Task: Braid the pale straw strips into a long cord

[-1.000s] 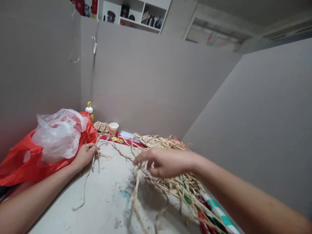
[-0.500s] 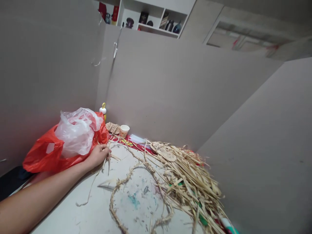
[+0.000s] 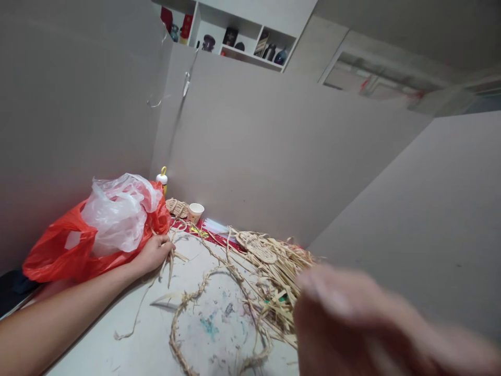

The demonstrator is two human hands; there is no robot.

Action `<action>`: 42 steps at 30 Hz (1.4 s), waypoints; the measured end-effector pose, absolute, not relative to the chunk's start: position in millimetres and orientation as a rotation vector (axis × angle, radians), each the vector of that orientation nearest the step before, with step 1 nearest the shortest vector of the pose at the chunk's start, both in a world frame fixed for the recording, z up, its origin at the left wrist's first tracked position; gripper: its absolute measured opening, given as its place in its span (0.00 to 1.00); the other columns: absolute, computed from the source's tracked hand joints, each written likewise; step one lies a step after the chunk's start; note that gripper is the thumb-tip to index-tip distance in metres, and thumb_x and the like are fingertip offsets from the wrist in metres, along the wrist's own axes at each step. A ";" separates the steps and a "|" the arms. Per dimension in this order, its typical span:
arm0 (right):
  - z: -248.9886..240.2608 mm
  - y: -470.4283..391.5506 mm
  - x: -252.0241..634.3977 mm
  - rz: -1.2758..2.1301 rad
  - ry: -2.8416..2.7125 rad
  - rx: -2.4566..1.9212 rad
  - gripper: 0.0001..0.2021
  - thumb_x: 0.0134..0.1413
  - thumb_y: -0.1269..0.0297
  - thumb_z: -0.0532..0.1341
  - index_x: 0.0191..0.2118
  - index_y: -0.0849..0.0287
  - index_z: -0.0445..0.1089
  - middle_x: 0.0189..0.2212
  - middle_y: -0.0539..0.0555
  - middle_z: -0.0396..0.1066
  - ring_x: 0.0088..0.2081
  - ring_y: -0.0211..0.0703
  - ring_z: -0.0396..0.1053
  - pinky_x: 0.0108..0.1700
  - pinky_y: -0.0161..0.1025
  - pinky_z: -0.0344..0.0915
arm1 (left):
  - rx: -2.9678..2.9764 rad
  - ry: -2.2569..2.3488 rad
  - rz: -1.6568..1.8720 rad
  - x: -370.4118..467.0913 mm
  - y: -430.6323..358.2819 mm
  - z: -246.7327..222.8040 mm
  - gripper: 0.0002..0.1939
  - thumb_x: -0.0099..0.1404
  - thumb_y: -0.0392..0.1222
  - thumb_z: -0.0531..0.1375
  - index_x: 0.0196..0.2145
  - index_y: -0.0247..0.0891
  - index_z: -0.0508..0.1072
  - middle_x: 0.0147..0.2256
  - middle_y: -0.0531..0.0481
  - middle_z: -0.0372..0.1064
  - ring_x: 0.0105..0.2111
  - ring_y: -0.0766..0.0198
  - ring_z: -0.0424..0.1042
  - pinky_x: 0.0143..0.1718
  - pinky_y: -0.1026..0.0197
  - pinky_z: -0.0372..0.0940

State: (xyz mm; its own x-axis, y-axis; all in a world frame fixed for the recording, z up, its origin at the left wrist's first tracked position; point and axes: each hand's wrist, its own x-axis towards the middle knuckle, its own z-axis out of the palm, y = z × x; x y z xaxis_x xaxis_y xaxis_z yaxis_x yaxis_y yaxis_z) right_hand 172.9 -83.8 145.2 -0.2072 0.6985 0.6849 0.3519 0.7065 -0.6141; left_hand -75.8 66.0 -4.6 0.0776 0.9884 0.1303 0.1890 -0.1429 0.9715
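My left hand (image 3: 155,251) rests on the table beside the red bag, its fingers closed over thin dry straw strands (image 3: 171,269) that stick out from under them. A long braided straw rope (image 3: 180,313) curves across the table in a loop. Large and blurred, my right hand (image 3: 352,318) has come up close to the camera at the lower right; whether it holds anything does not show. Behind it lies a heap of loose dry straw (image 3: 282,269), partly covered by the hand. On the heap sits a flat woven straw sole (image 3: 256,246).
A red plastic bag (image 3: 58,243) with a white plastic bag (image 3: 115,216) on top stands at left. Along the back are a yellow-topped bottle (image 3: 162,179), another woven straw piece (image 3: 177,208) and a paper cup (image 3: 195,212). Grey panels (image 3: 250,136) enclose the table (image 3: 105,350).
My right hand has entered from the lower right, in front of the straw heap. The view has shifted slightly. My left hand stays by the red bag.
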 end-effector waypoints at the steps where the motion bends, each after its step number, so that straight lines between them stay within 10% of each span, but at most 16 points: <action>1: 146.8 -54.9 179.5 0.330 -1.770 -0.877 0.31 0.36 0.53 0.59 0.52 0.23 0.60 0.41 0.41 0.73 0.42 0.57 0.71 0.27 0.53 0.69 | 1.493 1.238 1.160 -76.0 66.3 -4.7 0.10 0.52 0.43 0.51 0.21 0.36 0.67 0.17 0.53 0.65 0.18 0.66 0.63 0.22 0.65 0.57; 4: 138.9 36.4 212.1 0.025 -1.764 -1.439 0.21 0.54 0.59 0.53 0.53 0.53 0.65 0.45 0.56 0.72 0.44 0.49 0.70 0.43 0.47 0.68 | 1.511 1.252 1.154 -76.7 68.9 -7.2 0.10 0.52 0.43 0.51 0.21 0.36 0.68 0.17 0.53 0.65 0.19 0.66 0.63 0.22 0.65 0.57; 8: 99.3 115.7 257.2 0.044 -1.927 -2.017 0.13 0.51 0.70 0.61 0.44 0.64 0.69 0.41 0.61 0.72 0.43 0.47 0.70 0.46 0.42 0.65 | 1.517 1.272 1.140 -77.3 73.1 -10.9 0.11 0.53 0.45 0.51 0.22 0.36 0.68 0.17 0.53 0.65 0.18 0.65 0.63 0.22 0.64 0.56; 23: 44.9 153.0 299.2 0.217 -1.971 -2.234 0.15 0.59 0.61 0.57 0.50 0.60 0.64 0.49 0.57 0.65 0.45 0.45 0.67 0.44 0.47 0.67 | 1.560 1.348 1.070 -76.1 66.9 3.0 0.11 0.51 0.46 0.52 0.20 0.37 0.67 0.18 0.53 0.65 0.20 0.65 0.63 0.23 0.64 0.55; 30: 56.7 143.2 294.5 0.381 -1.763 -1.817 0.09 0.41 0.71 0.63 0.34 0.62 0.71 0.24 0.48 0.68 0.30 0.38 0.64 0.34 0.34 0.61 | 1.562 1.347 1.081 -76.2 66.1 3.5 0.10 0.51 0.45 0.52 0.19 0.37 0.66 0.17 0.54 0.64 0.20 0.65 0.62 0.23 0.64 0.54; 42: 82.8 79.6 216.0 0.928 -1.110 -1.134 0.16 0.35 0.56 0.65 0.31 0.56 0.65 0.23 0.47 0.67 0.20 0.33 0.61 0.22 0.31 0.61 | 1.565 1.328 1.092 -77.5 70.4 -4.3 0.11 0.52 0.45 0.52 0.20 0.36 0.68 0.17 0.53 0.65 0.19 0.66 0.62 0.22 0.64 0.54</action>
State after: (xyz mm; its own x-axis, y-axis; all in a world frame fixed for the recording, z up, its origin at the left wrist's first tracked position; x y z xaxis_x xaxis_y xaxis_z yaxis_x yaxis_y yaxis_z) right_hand 216.0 79.6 82.8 0.2166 0.9577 0.1893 -0.0158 0.1973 -0.9802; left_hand -77.5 70.4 -4.3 0.0787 0.9901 0.1164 0.3057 -0.1351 0.9425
